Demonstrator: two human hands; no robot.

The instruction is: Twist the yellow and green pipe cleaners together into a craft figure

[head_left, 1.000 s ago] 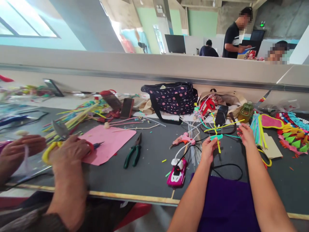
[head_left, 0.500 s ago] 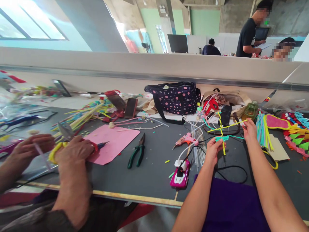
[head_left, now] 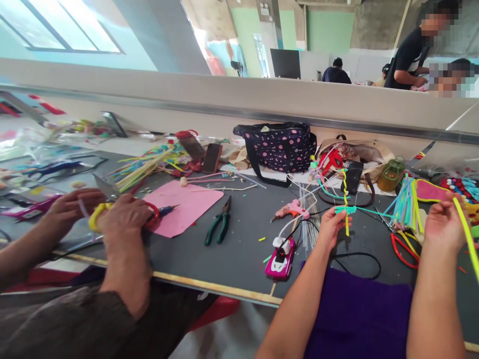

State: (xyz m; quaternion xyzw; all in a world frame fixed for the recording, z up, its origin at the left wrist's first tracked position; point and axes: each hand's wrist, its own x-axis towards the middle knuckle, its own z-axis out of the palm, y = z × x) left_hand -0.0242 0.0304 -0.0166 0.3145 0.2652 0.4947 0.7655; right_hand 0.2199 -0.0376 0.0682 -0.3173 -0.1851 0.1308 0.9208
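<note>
The right hand point(head_left: 445, 227) is now well out to the right of the pipe-cleaner cross point(head_left: 346, 209), drawing a yellow pipe cleaner point(head_left: 466, 232) away in its grip; red-handled scissors point(head_left: 402, 249) show just left of that grip.

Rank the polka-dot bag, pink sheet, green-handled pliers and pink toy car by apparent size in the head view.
1. polka-dot bag and pink sheet: too alike to rank
2. green-handled pliers and pink toy car: similar; car sits nearer

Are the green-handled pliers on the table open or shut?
Open: the green-handled pliers lie flat on the dark table, handles spread apart; neither of the person's hands touches them.
</note>
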